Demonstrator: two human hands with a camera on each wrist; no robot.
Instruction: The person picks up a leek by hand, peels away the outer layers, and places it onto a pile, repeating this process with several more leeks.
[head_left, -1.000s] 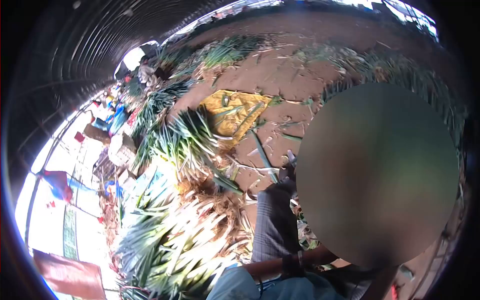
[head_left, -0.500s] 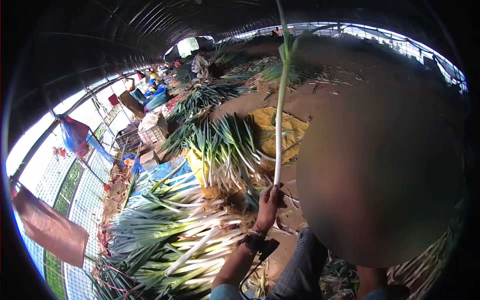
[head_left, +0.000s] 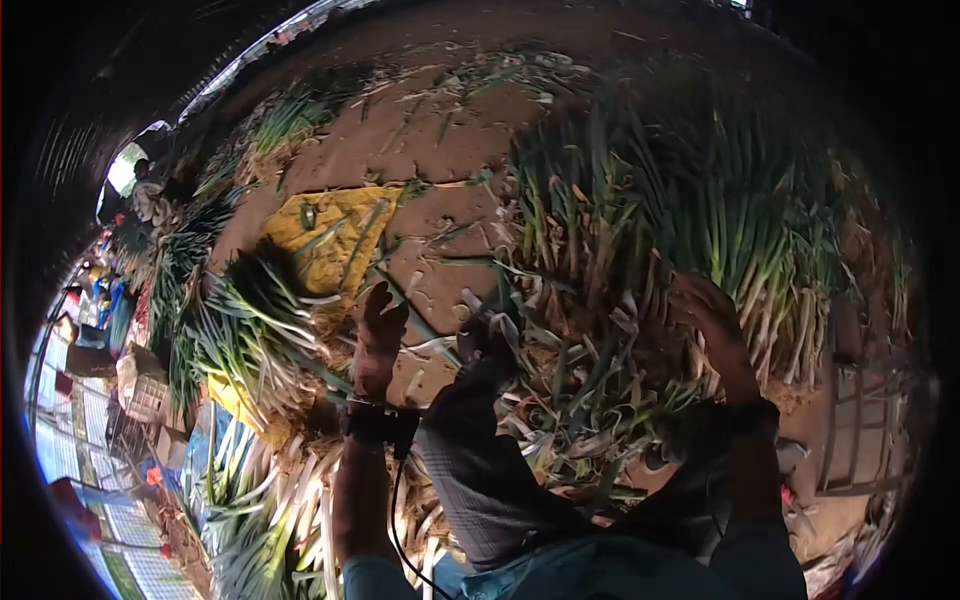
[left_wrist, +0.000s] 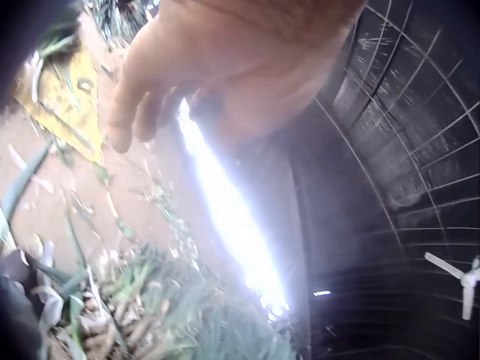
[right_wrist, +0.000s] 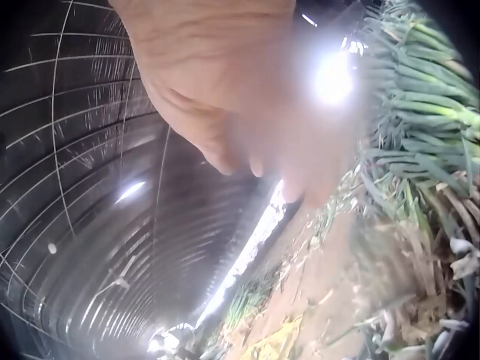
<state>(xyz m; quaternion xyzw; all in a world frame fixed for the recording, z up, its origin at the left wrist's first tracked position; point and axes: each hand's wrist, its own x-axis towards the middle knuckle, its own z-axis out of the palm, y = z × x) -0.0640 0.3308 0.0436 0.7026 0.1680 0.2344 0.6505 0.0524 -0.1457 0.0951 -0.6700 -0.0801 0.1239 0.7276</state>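
My left hand (head_left: 380, 340) is raised over the ground left of my knee, with its fingers loosely bent and nothing in them. In the left wrist view the fingers (left_wrist: 131, 112) of that hand hang down, bare. On the other side my right hand (head_left: 708, 315) reaches inward with fingers extended, in front of a dense row of long green onions (head_left: 730, 220) with leaves and roots on. The right wrist view shows this hand (right_wrist: 232, 90) with no onion in it. Cleaned green onions (head_left: 270, 500) with white stems lie piled at my lower left.
Stripped leaves (head_left: 580, 400) litter the ground between my legs. A yellow sheet (head_left: 335, 235) lies ahead on bare soil (head_left: 440, 160), beside another bunch of green onions (head_left: 250, 310). A metal frame (head_left: 865, 430) stands at the right. Crates (head_left: 145, 390) sit at the far left.
Half a second ago my left hand held one green onion upright; now that hand is empty. My head view has swung right and down, bringing the right hand and the onion row into sight.
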